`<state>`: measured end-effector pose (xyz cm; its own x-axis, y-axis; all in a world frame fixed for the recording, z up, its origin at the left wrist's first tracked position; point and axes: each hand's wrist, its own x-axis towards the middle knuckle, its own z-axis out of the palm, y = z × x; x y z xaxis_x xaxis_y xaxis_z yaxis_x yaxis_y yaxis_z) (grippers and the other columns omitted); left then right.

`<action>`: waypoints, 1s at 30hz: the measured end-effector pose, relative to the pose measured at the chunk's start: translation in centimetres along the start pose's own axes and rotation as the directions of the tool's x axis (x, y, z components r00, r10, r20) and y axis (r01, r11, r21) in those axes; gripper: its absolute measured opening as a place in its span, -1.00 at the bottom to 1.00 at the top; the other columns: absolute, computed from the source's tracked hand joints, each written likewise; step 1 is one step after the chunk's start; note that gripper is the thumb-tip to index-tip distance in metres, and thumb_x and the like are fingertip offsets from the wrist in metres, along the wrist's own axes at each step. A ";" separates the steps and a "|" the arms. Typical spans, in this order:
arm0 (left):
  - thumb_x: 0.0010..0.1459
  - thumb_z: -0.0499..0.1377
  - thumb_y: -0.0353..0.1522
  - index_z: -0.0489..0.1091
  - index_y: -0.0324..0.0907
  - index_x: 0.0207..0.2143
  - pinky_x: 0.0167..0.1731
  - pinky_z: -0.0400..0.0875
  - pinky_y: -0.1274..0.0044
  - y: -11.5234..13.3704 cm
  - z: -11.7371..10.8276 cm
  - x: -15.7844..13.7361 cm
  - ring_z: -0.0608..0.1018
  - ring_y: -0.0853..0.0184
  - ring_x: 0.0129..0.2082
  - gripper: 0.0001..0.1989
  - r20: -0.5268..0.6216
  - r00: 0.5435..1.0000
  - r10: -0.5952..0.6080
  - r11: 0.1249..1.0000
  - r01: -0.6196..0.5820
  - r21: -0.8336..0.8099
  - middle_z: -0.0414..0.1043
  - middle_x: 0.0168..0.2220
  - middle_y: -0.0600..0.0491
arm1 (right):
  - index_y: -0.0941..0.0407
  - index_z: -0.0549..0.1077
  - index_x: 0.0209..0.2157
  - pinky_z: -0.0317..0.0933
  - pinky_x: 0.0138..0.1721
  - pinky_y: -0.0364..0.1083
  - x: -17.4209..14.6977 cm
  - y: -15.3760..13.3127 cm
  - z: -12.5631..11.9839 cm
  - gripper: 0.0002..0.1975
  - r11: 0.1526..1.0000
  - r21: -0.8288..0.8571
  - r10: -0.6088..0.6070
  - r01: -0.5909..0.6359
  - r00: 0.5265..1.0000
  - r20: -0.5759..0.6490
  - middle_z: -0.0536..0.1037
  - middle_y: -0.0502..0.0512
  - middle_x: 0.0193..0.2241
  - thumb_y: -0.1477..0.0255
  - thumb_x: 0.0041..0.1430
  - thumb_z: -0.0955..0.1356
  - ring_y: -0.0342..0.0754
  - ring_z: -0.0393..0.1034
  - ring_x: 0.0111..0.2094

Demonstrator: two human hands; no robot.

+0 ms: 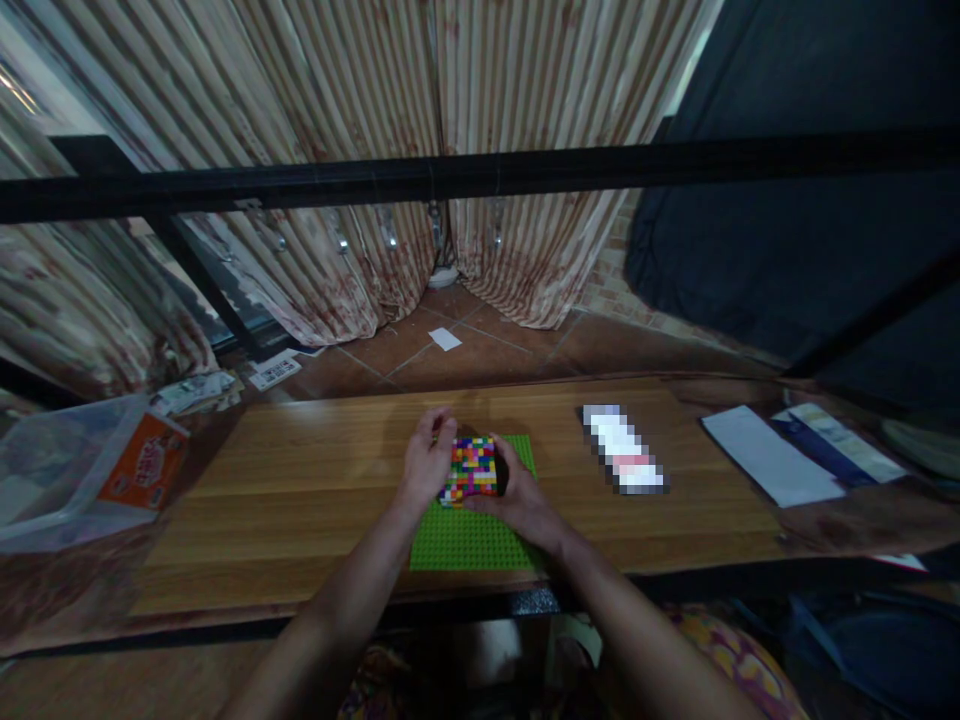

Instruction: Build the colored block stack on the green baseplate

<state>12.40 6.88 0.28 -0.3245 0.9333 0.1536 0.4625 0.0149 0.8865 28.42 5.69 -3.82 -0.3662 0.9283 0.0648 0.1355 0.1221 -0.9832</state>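
Note:
A many-coloured block of small toy bricks (pixel 474 462) stands over the green studded baseplate (pixel 472 545) on the wooden table. My right hand (pixel 517 492) grips its right side, the thumb along the near edge and the fingers round the far right corner. At the block's left edge is my left hand (pixel 430 458), closed, its fingers curled and its side against the bricks. Whether the left fingertips pinch a small piece is too small to tell. Both hands hide parts of the block's sides and of the baseplate.
A pixelated phone-like object (pixel 624 450) lies right of the baseplate on the table (pixel 300 500). White paper (pixel 772 455) rests beyond the right end. On the left stands a clear plastic bin (pixel 67 470) with an orange packet (pixel 146 462). A black bar (pixel 465 180) crosses before the curtains.

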 end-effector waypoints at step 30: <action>-0.08 0.04 -0.35 0.49 -0.16 -0.24 -0.12 0.31 0.48 -2.9 2.3 -2.6 0.46 0.23 -0.15 -0.65 0.153 0.969 -0.195 0.714 0.247 -0.656 0.50 -0.21 0.05 | 0.06 0.54 -0.21 0.24 -0.17 -0.06 2.5 -0.6 1.6 -0.64 0.853 0.509 0.291 -0.117 0.916 -0.276 0.56 0.02 -0.13 0.34 -0.06 0.27 0.01 0.39 -0.13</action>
<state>13.79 5.27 -3.69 -0.2784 0.9562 -0.0905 -0.2911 0.0058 0.9567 25.99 7.38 -3.39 -0.0423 0.9829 -0.1793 -0.3102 -0.1835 -0.9328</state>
